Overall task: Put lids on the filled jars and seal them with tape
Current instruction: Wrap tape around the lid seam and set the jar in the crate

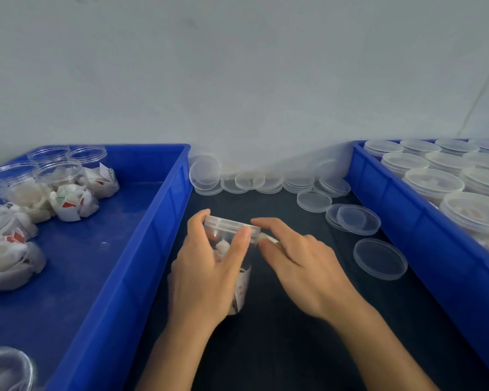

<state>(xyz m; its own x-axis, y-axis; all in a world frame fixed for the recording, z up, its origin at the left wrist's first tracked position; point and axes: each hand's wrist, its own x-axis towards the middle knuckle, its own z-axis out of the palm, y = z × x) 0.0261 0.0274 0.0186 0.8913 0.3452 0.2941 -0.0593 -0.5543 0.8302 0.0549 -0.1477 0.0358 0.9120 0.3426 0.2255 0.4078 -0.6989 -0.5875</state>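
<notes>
**Lidded jar held between both hands on the dark table**

The left hand [209, 266] gripped a clear filled jar [239, 275], fingers and thumb curled round its side just below the lid [232, 225]. The jar stood slightly tilted on the dark table [294, 348], between two blue bins, and the lid sat on its mouth. The right hand [302, 263] lay against the jar's right side, its thumb and forefinger pinching a small pale strip, apparently tape [267, 237], at the lid's edge; whether the strip already stuck to the jar could not be told.

The left bin [141, 249] held open jars [60, 176] packed with white sachets. The right bin [393, 221] held rows of lidded jars [432, 182]. Loose clear lids [380, 258] lay on the table beyond and right of the hands, some stacked against the wall [237, 80].
</notes>
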